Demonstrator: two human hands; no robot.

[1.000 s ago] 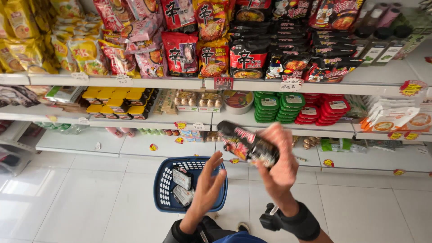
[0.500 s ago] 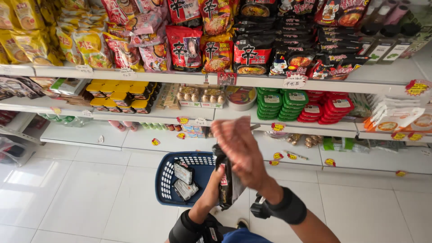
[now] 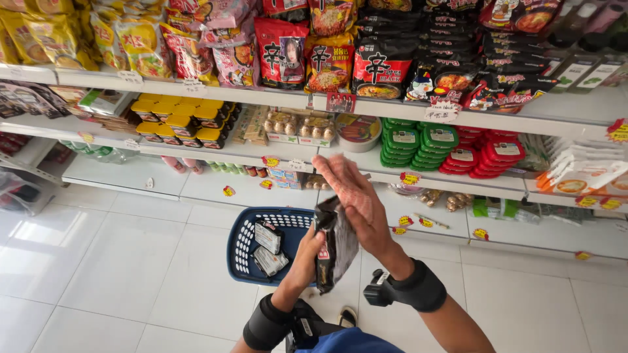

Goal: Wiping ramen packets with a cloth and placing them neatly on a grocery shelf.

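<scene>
I hold a black noodle packet (image 3: pixel 335 245) upright in front of me, above a blue shopping basket (image 3: pixel 243 240) on the floor. My left hand (image 3: pixel 309 255) grips the packet from below and behind. My right hand (image 3: pixel 353 196) lies flat against its right side, fingers straight and pointing up. Both wrists wear black bands. Two dark packets (image 3: pixel 268 247) lie in the basket.
White shelves (image 3: pixel 392 108) run across the view with rows of red, yellow and black noodle bags above, yellow cups, green and red round tubs on the middle level. White floor tiles (image 3: pixel 118 261) spread to the left. My foot (image 3: pixel 348 318) shows below.
The packet came down from shelf height and turned from slanted to upright over the basket. My left hand moved onto it and my right hand opened flat against it.
</scene>
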